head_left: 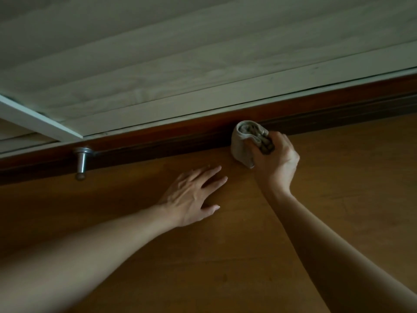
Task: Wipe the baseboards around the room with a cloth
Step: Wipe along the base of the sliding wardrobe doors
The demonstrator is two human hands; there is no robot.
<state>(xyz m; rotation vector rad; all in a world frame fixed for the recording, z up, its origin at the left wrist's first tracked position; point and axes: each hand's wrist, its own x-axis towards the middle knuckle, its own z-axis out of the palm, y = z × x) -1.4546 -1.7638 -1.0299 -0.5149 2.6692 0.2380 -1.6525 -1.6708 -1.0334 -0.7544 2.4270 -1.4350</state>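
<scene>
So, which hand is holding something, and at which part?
The right hand grips the rolled cloth around its near end, against the baseboard. The left hand holds nothing; it lies flat on the floor.

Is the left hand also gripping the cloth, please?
No, the left hand lies flat with straight fingers on the wooden floor, while the right hand alone grips the cloth.

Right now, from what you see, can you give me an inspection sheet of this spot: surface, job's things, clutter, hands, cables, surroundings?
Surface: brown wooden floor.
Job's things: bunched cloth held against the dark baseboard.
Clutter: metal door stop sticking out from the baseboard, left of the hands.
Grips: right hand grips the cloth; left hand lies flat on the floor, fingers spread.
Cables: nothing seen.
Surroundings: pale panelled wall above the baseboard; dim light.
</scene>
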